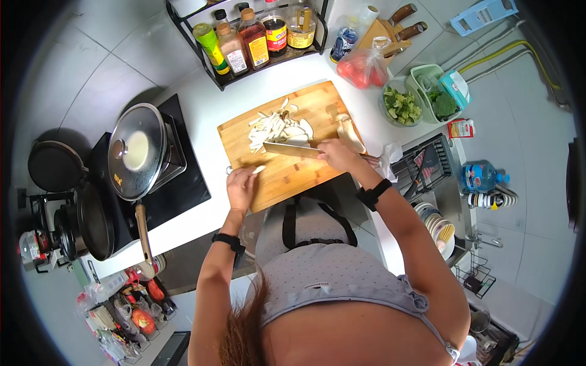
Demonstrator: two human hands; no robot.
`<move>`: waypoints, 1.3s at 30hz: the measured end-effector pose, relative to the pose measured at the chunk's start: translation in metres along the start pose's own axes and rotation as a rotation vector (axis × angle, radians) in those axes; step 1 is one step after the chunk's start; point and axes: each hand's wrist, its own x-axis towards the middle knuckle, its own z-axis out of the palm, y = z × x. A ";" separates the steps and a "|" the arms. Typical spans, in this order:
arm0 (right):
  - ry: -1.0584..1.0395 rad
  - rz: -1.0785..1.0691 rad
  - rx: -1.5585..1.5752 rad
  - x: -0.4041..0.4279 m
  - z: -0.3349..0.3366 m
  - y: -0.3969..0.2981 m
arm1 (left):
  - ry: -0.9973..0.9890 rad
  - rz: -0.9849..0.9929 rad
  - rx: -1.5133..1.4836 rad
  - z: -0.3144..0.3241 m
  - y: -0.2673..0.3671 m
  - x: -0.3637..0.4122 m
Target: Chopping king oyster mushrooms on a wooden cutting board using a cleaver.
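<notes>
A bamboo cutting board (293,178) lies at a slant on the white counter before me. My right hand (339,154) grips a kitchen knife (293,150), whose broad blade points left across the board. Just beyond the blade is a pile of pale sliced mushroom (270,130), probably king oyster, cut in strips and flat slices. Larger mushroom pieces (349,132) rest at the board's right edge, past my right hand. At the left front edge, my left hand (240,188) has a small pale slice (259,169) at its fingertips.
On the left, a lidded pan (137,151) stands on the black cooktop (192,183), its handle reaching over the counter edge. A bottle rack (270,59) stands behind the board. Rightward are bagged tomatoes (361,71), a bowl of cut greens (402,104), a knife block (380,39) and a sink (451,201).
</notes>
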 end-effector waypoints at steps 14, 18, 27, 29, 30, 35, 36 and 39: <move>0.086 0.052 -0.035 -0.024 -0.004 -0.010 | -0.199 0.415 -0.010 0.076 0.033 0.019; 0.102 0.143 -0.067 -0.047 -0.003 -0.027 | -0.204 0.421 -0.039 0.076 0.027 0.010; 0.327 0.224 0.032 -0.091 0.013 -0.018 | 0.045 -0.006 -0.123 0.079 0.034 0.068; 0.377 0.248 0.064 -0.097 0.015 -0.018 | -0.009 -0.077 -0.074 0.083 0.033 0.092; 0.400 0.248 0.072 -0.100 0.015 -0.017 | -0.061 -0.149 -0.028 0.087 0.032 0.101; 0.439 0.283 0.064 -0.115 0.014 -0.020 | -0.153 -0.168 0.107 0.094 0.024 0.114; 0.439 0.284 0.066 -0.117 0.014 -0.021 | -0.134 -0.283 -0.018 0.091 0.023 0.110; 0.445 0.267 0.088 -0.120 0.019 -0.021 | -0.242 -0.543 -0.318 0.085 0.013 0.106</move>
